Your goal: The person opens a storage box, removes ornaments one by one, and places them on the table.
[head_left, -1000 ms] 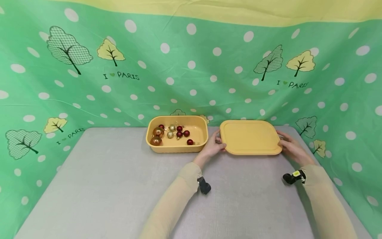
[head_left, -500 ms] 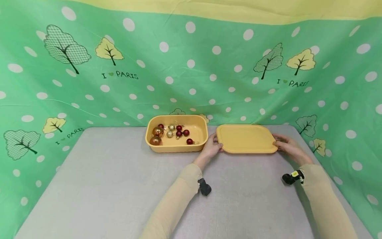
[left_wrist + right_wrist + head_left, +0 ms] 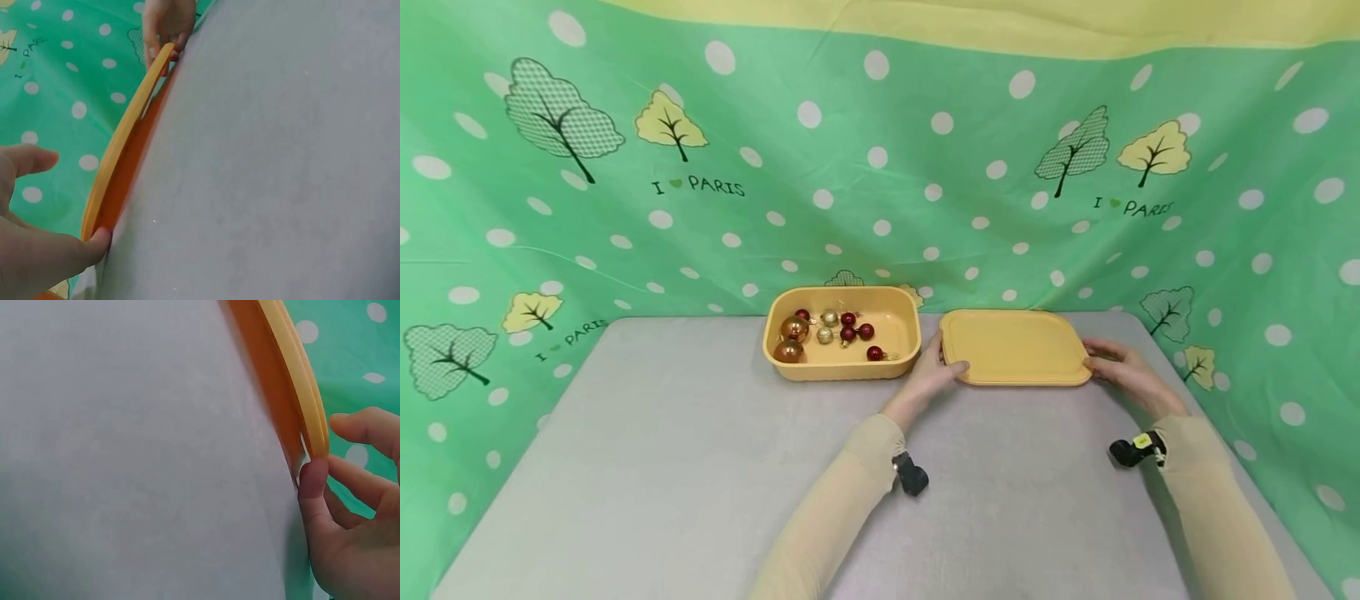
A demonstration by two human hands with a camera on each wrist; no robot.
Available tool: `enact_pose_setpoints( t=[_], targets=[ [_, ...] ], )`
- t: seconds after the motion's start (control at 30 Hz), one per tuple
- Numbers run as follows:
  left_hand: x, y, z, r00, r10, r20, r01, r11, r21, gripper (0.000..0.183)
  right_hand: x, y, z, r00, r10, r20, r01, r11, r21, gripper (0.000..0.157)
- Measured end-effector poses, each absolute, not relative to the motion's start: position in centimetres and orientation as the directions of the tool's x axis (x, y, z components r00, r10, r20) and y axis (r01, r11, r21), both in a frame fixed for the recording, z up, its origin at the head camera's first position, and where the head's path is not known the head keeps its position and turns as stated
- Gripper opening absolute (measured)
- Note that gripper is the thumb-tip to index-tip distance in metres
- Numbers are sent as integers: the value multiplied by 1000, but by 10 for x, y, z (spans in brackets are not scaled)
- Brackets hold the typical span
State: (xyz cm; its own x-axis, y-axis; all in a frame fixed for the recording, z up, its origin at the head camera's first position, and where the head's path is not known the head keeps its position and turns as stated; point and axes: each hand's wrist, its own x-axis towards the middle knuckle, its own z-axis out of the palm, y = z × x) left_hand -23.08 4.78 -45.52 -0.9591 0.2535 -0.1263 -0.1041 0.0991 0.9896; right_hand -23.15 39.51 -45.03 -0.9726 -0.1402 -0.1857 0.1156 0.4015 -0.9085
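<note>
A yellow rounded-rectangle lid (image 3: 1013,346) is at the back right of the grey table, low over its surface. My left hand (image 3: 928,373) holds its left end, the thumb at the near corner; in the left wrist view the index finger is apart from the lid's edge (image 3: 119,147). At the other end my right hand (image 3: 1123,373) grips the right side between thumb and fingers, as the right wrist view shows at the lid's corner (image 3: 315,434). Just left of my left hand stands a matching yellow box (image 3: 842,372) without a cover, with several small ball ornaments (image 3: 847,335) inside.
Among the ornaments are two larger copper-coloured balls (image 3: 794,329) at the box's left end. A green polka-dot curtain (image 3: 880,167) hangs right behind the table (image 3: 700,467) and along both sides. A wrist camera (image 3: 912,475) sits on each sleeve.
Between my two hands the lid has come down and a little to the left, and its top now shows more flatly. The box and its ornaments have stayed put.
</note>
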Motion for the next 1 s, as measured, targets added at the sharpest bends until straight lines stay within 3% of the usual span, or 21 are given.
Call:
enact_pose_setpoints(
  t=[0.37, 1.0],
  targets=[
    [-219, 54, -450, -950, 277, -145, -103, 161, 982, 90, -220, 396, -449, -972, -200, -126, 56, 321, -945, 64],
    [-217, 43, -433, -935, 355, -6, -10, -11, 1000, 88, -217, 393, -443, -981, -188, -57, -2, 297, -955, 54]
  ],
)
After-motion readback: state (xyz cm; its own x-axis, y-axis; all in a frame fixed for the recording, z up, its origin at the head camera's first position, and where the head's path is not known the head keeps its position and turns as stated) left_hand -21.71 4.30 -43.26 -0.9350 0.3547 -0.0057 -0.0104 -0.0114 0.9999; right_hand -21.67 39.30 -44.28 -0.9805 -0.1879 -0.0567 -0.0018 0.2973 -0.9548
